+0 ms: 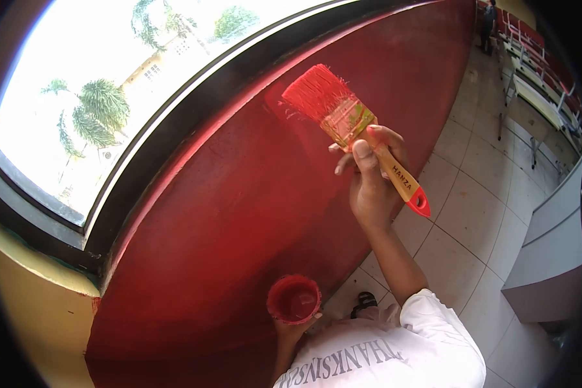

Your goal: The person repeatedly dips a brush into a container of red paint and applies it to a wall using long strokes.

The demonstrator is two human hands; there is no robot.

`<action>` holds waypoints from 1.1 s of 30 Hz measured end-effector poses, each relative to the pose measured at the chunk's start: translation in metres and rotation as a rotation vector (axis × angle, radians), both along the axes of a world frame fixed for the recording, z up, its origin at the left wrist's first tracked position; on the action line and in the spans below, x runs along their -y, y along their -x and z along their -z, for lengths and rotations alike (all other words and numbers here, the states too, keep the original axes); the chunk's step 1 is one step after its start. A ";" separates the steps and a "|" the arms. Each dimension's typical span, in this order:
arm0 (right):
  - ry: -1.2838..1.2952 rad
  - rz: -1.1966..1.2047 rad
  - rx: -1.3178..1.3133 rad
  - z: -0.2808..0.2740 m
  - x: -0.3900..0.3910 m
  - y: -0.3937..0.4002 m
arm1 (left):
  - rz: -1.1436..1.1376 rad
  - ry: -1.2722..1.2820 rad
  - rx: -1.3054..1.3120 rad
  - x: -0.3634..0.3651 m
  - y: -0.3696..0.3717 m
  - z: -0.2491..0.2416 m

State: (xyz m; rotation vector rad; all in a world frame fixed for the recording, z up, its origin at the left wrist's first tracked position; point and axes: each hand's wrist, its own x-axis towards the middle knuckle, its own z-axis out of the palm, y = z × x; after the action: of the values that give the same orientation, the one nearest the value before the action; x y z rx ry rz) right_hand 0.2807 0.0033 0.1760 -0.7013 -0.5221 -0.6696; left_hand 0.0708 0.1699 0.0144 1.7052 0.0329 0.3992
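My right hand (372,171) is raised in front of the red wall (233,213), its fingers and thumb closed round the handle of a wide paintbrush (348,123). Red paint coats the bristles, which point up and to the left. Smears of paint also mark the metal band. The wooden handle has a red tip and the word HANZA. Lower down, near my shirt, my left hand (297,328) grips a round paint container (293,299) from beneath. Red covers its rim and inside. Most of the left fingers are hidden behind it.
A window (168,84) with a dark frame runs along the top of the wall. Yellow wall (39,310) adjoins at lower left. Pale floor tiles (465,200) lie to the right, with a grey cabinet-like object (549,252), rows of desks (540,97) and a distant person (488,26).
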 end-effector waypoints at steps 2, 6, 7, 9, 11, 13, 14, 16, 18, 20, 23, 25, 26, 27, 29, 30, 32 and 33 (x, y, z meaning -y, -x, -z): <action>-0.038 -0.023 0.015 -0.006 -0.010 -0.002 | -0.019 0.047 -0.022 -0.001 0.004 0.004; -0.036 0.012 -0.046 -0.015 -0.027 -0.002 | -0.071 0.010 0.051 -0.001 0.002 -0.001; -0.024 0.035 -0.059 -0.015 -0.030 -0.003 | -0.079 0.007 0.055 0.000 0.002 -0.004; 0.000 0.055 -0.077 -0.011 -0.032 -0.005 | -0.093 -0.014 0.063 0.001 0.002 -0.005; 0.020 0.073 -0.096 -0.007 -0.034 -0.006 | -0.108 -0.047 0.068 -0.001 0.002 -0.002; 0.036 0.087 -0.118 -0.003 -0.035 -0.005 | -0.104 -0.009 0.036 -0.003 0.003 0.001; 0.046 0.089 -0.120 0.001 -0.035 -0.005 | -0.101 0.011 0.019 -0.003 0.004 0.002; 0.066 0.094 -0.123 0.008 -0.035 -0.005 | -0.096 -0.003 0.009 -0.003 0.004 0.002; 0.082 0.093 -0.143 0.014 -0.034 -0.002 | -0.095 -0.017 0.018 -0.004 0.003 0.000; 0.099 0.094 -0.170 0.021 -0.033 0.000 | -0.098 -0.029 0.042 -0.004 0.001 -0.002; 0.134 0.097 -0.213 0.032 -0.029 0.004 | -0.072 -0.056 0.018 -0.009 0.002 0.007; 0.157 0.095 -0.237 0.041 -0.027 0.006 | -0.054 -0.053 0.017 -0.014 0.003 0.017; 0.162 0.083 -0.270 0.046 -0.026 0.008 | -0.046 -0.051 0.014 -0.015 0.005 0.019; 0.166 0.070 -0.302 0.052 -0.025 0.009 | -0.044 -0.039 0.014 -0.014 0.006 0.017; 0.195 0.053 -0.354 0.066 -0.022 0.012 | -0.042 -0.015 0.019 -0.010 0.006 0.010; 0.217 0.048 -0.371 0.074 -0.020 0.012 | -0.040 -0.027 0.022 -0.009 0.005 0.006; 0.253 0.044 -0.390 0.090 -0.017 0.013 | -0.037 -0.054 0.032 -0.008 0.004 0.000; 0.265 0.046 -0.391 0.098 -0.016 0.014 | -0.042 -0.041 0.021 -0.007 0.004 -0.002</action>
State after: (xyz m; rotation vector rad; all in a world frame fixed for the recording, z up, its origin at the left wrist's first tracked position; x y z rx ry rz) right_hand 0.2664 0.0191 0.0779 -1.0695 -0.2340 -0.4915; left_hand 0.0672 0.1770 0.0159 1.7429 0.0454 0.4521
